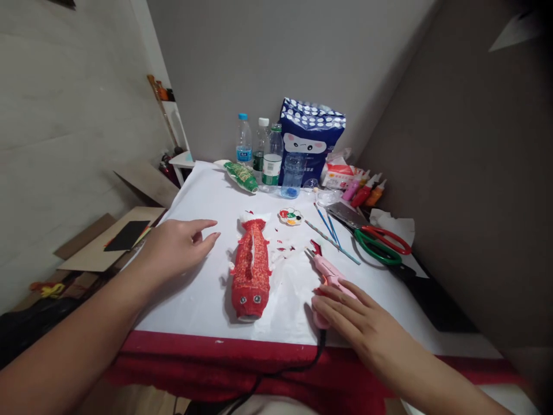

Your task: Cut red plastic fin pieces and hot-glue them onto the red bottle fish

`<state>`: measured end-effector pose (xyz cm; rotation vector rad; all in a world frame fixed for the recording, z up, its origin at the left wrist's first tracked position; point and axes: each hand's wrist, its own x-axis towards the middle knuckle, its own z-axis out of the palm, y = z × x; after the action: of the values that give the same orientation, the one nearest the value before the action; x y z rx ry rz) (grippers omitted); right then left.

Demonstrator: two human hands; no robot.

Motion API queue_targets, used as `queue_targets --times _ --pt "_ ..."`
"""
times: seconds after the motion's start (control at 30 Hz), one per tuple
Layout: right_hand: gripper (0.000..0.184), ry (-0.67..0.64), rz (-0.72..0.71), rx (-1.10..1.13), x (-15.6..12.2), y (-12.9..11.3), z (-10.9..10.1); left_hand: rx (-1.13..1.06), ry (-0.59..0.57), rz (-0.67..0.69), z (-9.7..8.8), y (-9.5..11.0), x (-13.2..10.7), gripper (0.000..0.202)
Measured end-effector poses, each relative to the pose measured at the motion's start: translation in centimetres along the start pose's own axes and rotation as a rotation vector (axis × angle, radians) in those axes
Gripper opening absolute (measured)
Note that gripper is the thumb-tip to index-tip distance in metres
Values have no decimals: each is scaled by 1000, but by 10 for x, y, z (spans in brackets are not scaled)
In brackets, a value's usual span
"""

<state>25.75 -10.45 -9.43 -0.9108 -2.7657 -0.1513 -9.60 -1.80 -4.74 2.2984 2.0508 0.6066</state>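
A red fish craft (251, 268) with white fins, a white tail and two round eyes lies on the white-covered table (194, 311), head toward me. To its left hovers my left hand (184, 245), thumb and index finger apart and nothing between them. My right hand (352, 317) rests over the handle of a pink hot glue gun (330, 271), its fingers stretched out rather than wrapped round it. The gun's nozzle points away from me, toward small red scraps (285, 249). A black cord (298, 368) runs from its handle over the table's front edge.
Behind the fish are a paint palette (291, 217), brushes (330, 225), a green fish craft (242, 176), plastic bottles (272, 158) and a blue bag (311, 138). Green- and red-handled scissors (380, 245), paint tubes (365, 193) and a black utility knife (436, 300) lie right. Cardboard (108, 236) is left.
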Motion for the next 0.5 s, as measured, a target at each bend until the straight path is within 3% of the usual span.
queue_targets --times 0.1,0.2,0.33,0.43,0.5 --pt "37 17 -69 16 8 4 -4 -21 12 25 -9 0 -9 41" --pt "36 103 -138 -45 19 3 -23 -78 29 95 -22 3 -29 42" --pt "34 229 -232 -138 51 -17 -62 -159 -156 225 -48 14 -63 43" --pt "35 260 -351 -197 89 -43 -78 -236 -284 377 -67 24 -83 45" --pt "32 326 -472 -210 116 -59 -78 -246 -332 340 -74 28 -92 26"
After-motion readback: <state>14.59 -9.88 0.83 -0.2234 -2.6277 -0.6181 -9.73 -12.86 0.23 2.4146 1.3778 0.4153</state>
